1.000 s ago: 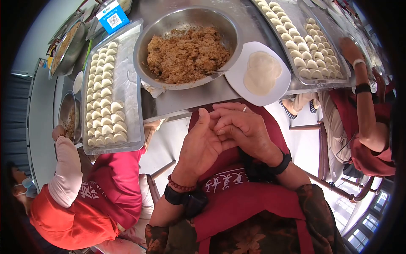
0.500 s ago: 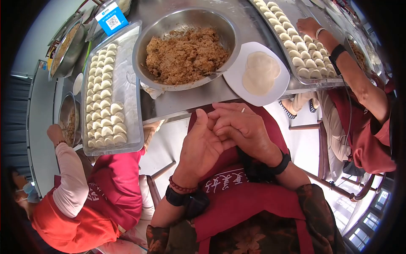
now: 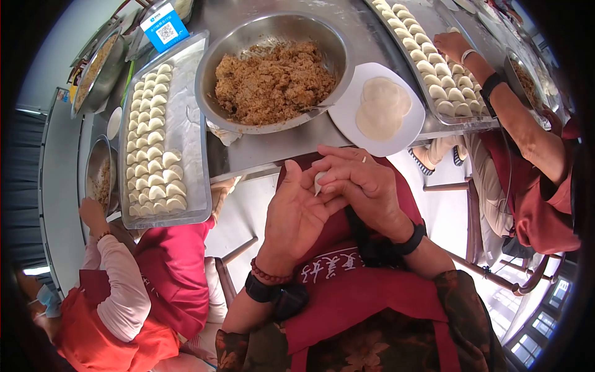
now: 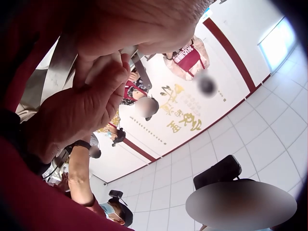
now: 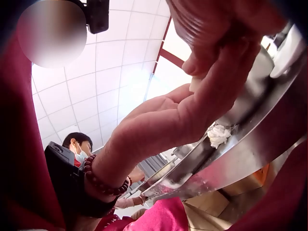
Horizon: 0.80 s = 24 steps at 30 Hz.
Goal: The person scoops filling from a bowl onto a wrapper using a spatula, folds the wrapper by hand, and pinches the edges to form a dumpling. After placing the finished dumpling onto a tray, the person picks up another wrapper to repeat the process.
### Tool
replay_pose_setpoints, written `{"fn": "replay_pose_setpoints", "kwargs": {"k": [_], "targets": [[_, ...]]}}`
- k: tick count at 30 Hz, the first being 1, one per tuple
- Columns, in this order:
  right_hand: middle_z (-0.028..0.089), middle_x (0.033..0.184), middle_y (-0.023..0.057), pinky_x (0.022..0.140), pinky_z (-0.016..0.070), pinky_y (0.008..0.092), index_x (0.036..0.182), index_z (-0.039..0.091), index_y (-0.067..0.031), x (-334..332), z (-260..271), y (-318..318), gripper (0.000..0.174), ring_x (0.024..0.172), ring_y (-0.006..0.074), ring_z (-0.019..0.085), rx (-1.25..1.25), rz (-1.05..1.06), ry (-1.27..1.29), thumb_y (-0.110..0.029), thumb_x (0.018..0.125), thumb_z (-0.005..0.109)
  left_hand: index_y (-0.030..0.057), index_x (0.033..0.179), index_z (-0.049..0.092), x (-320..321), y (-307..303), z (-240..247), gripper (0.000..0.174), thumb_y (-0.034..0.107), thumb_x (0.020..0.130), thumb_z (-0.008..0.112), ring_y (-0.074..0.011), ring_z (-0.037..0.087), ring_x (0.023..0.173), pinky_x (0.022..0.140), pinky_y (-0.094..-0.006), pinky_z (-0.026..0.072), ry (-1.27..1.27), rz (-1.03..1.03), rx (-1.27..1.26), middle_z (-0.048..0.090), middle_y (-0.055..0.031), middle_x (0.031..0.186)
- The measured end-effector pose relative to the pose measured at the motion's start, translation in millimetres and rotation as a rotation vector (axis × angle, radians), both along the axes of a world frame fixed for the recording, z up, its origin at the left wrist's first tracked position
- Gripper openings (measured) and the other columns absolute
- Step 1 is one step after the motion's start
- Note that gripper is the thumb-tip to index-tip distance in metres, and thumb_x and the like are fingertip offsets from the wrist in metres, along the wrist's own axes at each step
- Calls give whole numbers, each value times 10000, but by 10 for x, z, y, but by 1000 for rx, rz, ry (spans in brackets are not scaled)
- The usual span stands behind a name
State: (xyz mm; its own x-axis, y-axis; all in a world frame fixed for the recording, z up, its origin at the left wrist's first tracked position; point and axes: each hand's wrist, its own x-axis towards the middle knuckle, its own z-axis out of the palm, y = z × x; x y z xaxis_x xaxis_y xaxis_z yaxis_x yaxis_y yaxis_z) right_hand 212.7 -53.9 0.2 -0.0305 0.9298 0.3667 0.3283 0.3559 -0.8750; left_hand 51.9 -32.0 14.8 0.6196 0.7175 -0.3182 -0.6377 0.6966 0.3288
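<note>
Over the red apron, both hands meet around a small folded dumpling (image 3: 318, 183), and only a pale piece of its dough shows. My right hand (image 3: 369, 192) pinches the dumpling from the right, hiding most of it. My left hand (image 3: 294, 217) lies palm up below and beside it, thumb raised apart, its fingers reaching under the right hand. In the right wrist view a pale bit of dough (image 5: 194, 83) shows between the hands. Beyond them a steel bowl (image 3: 204, 102) holds brown filling (image 3: 273, 80), and a white plate (image 3: 396, 133) carries round dough wrappers (image 3: 383, 108).
A metal tray (image 3: 192, 186) with rows of dumplings (image 3: 155, 146) stands at the left, another tray (image 3: 446, 118) at the right. A blue QR-code card (image 3: 164, 28) stands at the back. People work on both sides; a neighbour's hand (image 3: 452, 46) is over the right tray.
My hands have opened slightly apart, and a pale piece of the dumpling now shows between them. At the right, a neighbour's arm has reached over the tray.
</note>
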Motion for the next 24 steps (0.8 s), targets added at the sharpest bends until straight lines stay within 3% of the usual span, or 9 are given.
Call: {"fn": "replay_pose_setpoints", "kwargs": {"k": [6, 10, 18, 21, 24], "targets": [[722, 1094, 73, 1008, 455, 369, 963, 745, -102, -69, 61, 6, 173, 1251, 297, 571, -69, -32, 226, -51, 798, 737, -32, 1324, 451, -20, -18, -75, 489, 368, 1077, 318, -265, 566, 1182, 1055, -469, 458, -104, 91, 18, 537, -151, 1316], [729, 1081, 65, 1023, 440, 375, 954, 749, -105, -50, 14, 23, 161, 1265, 290, 562, -34, -16, 217, -56, 801, 738, -29, 1327, 462, 11, -17, -40, 452, 330, 1076, 348, -272, 553, 1223, 1066, -470, 453, -121, 71, 63, 537, -152, 1336], [731, 1083, 61, 1032, 433, 376, 966, 745, -94, 18, 40, 24, 157, 1282, 274, 550, -5, 5, 44, -64, 812, 736, -71, 1223, 548, -50, -11, 45, 363, 231, 1056, 434, -271, 587, 1181, 1065, -491, 468, 169, -14, 99, 584, -165, 1281], [722, 1108, 82, 1044, 428, 374, 1003, 743, -94, -27, 101, 17, 186, 1295, 273, 537, -144, 2, 271, -71, 818, 734, -72, 1212, 559, -21, -26, 42, 330, 195, 1045, 463, -264, 593, 1170, 1066, -487, 471, 141, 44, 68, 591, -162, 1269], [714, 1123, 99, 1049, 429, 376, 1027, 741, -94, 0, 72, 23, 203, 1306, 271, 527, -87, 25, 214, -67, 826, 726, -72, 1242, 547, -29, -44, -41, 328, 176, 1036, 483, -255, 586, 1180, 1072, -481, 467, 72, 69, 52, 580, -159, 1285]]}}
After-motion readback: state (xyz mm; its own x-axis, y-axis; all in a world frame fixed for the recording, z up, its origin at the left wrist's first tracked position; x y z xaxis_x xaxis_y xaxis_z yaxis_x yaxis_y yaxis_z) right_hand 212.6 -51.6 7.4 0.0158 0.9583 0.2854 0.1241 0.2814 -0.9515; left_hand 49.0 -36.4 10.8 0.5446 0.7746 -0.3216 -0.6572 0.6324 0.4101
